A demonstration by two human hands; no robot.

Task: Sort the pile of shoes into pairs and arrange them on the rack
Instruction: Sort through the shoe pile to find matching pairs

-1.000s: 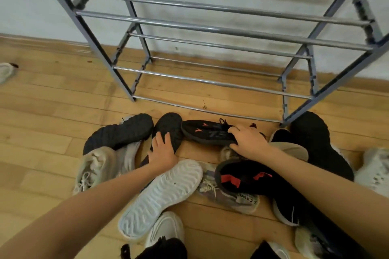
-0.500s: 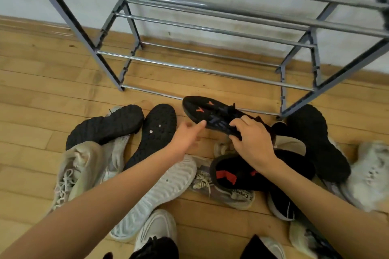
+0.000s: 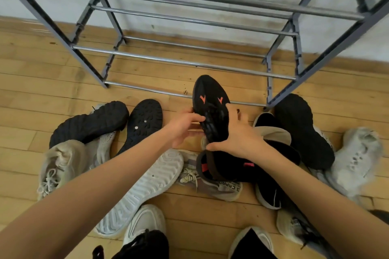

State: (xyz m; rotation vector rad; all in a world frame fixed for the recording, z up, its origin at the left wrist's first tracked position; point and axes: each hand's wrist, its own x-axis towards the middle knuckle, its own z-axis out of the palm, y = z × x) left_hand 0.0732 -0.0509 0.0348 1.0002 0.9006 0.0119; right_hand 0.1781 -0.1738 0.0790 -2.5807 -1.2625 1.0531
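Note:
A black sneaker with orange marks (image 3: 210,103) is lifted above the pile, toe pointing at the rack. My right hand (image 3: 242,136) grips its heel end and my left hand (image 3: 183,126) holds its left side. Its likely mate, a black sneaker with red tabs (image 3: 229,166), lies just below my right wrist. The grey metal shoe rack (image 3: 189,62) stands against the wall with bare bars. Around my hands the pile holds two upturned black-soled shoes (image 3: 145,120), a white-soled shoe (image 3: 147,185) and a beige sneaker (image 3: 61,164).
More shoes lie to the right: a black-soled shoe (image 3: 301,128), a white sneaker (image 3: 357,157) and a grey lettered sneaker (image 3: 212,183). The wooden floor (image 3: 42,90) runs to a white wall behind the rack. Further shoes sit at the bottom edge.
My right hand lifted the black sneaker off the pile and turned its toe toward the rack. My left hand left the upturned black sole and took hold of the sneaker's side.

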